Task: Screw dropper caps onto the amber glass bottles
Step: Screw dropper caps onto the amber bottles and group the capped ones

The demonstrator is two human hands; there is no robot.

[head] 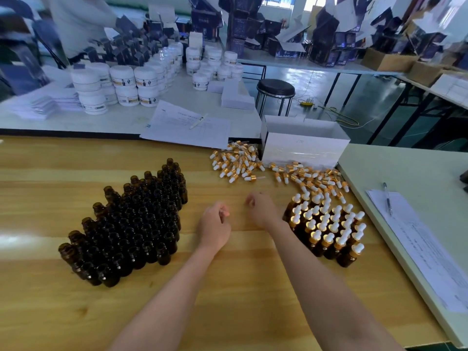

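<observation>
Hovering over the table (228, 312) in the head view, both hands are between jobs. The left hand (214, 230) has its fingers (225, 212) loosely curled with nothing visible in them. The right hand (262, 210) is curled much the same, and nothing shows in its grasp.

Open bottles (126, 224) stand packed upright, near and to the left of the left fingers. Capped bottles (326, 229) stand clustered just right of the right wrist. Loose caps (238, 163) lie scattered beyond both sets of fingertips, spilling rightward along a white box (304, 148).

This looks like the gap between bottles, with one likely finished and no new one picked up. Many remain open, so the task seems less than half done. Next, the left fingers would need to go left for an open bottle. The right would reach forward for a cap, then feed its glass tube into the neck before twisting.
</observation>
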